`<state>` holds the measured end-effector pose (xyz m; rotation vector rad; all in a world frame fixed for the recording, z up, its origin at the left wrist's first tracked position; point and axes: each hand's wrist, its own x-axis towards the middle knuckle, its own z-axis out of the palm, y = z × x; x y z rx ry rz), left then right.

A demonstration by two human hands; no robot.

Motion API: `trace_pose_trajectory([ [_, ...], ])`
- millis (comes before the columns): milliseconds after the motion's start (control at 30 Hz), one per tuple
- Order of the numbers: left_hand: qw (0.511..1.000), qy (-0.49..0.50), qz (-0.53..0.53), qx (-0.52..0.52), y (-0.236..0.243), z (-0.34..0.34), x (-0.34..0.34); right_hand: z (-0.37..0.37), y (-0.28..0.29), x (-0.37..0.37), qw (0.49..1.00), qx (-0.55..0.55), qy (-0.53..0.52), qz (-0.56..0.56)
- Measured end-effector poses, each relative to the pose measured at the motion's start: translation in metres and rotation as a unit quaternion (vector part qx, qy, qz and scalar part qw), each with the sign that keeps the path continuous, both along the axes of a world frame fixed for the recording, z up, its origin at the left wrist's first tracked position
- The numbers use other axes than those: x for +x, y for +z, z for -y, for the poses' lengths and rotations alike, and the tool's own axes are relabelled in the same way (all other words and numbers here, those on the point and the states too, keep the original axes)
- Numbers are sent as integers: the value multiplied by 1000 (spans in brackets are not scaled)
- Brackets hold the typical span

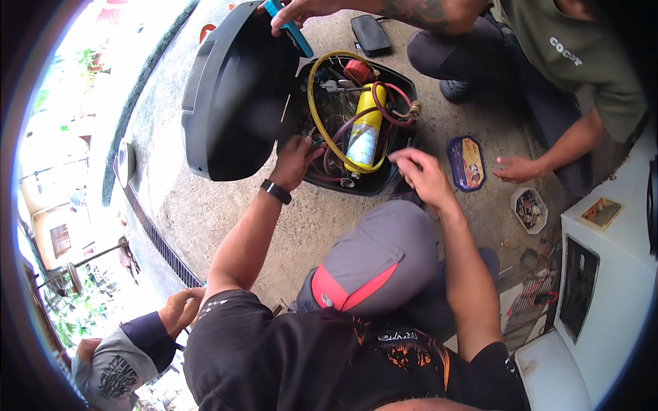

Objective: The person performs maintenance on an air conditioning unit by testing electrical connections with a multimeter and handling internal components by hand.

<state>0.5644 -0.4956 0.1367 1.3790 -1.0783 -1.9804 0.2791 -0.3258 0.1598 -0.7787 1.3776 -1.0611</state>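
A black hard case [384,186] lies open on the concrete floor, with its big black lid [233,103] tipped up on the left. Inside are a yellow gas cylinder [365,127], a yellow hose [312,92], a dark red hose [394,88] and mixed tools. My left hand [298,159], with a black wristband, reaches into the case's near left side. Its fingers are closed around a small bluish thing, mostly hidden. My right hand [419,177] hovers by the near right rim, fingers loosely bent and apart, with nothing visible in them.
A co-worker's hand [295,12] holds a turquoise bar-shaped thing [291,31] by the lid; their other hand [521,168] is near a purple tray [467,164]. A small tub of metal bits [529,209], a black pouch [371,35] and a white appliance [610,240] surround the case.
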Motion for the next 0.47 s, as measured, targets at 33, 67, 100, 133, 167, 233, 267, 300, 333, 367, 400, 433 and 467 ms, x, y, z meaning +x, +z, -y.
trace_pose_trajectory([
  [33,1000,14,-12,-13,15,-14,-4,11,17,4,998,-54,9,-22],
  [67,999,29,-24,-28,29,-29,-7,21,32,7,994,-94,17,-59],
  [100,998,42,-40,-39,40,-44,-12,28,44,9,986,-130,25,-99],
  [133,996,58,-59,-45,56,-57,-20,32,52,9,985,-138,43,-94],
  [167,995,42,-57,-71,72,-68,-28,34,60,12,985,-137,50,-89],
  [233,991,12,-56,-123,99,-86,-43,35,77,14,985,-135,65,-80],
  [267,990,7,-54,-134,105,-90,-50,35,80,13,986,-137,78,-61],
  [300,990,-4,-83,-112,112,-93,-58,31,87,11,977,-173,70,-100],
  [333,990,-16,-110,-91,121,-93,-66,28,96,10,966,-210,61,-137],
  [367,988,-29,-137,-69,127,-93,-73,24,102,8,952,-245,51,-174],
  [400,979,-32,-195,-45,124,-91,-79,21,96,1,930,-283,51,-230],
  [433,977,-47,-206,-41,127,-90,-89,16,90,-5,929,-275,19,-248],
  [467,973,-61,-217,-36,136,-91,-102,9,85,-11,927,-266,-12,-266],
])
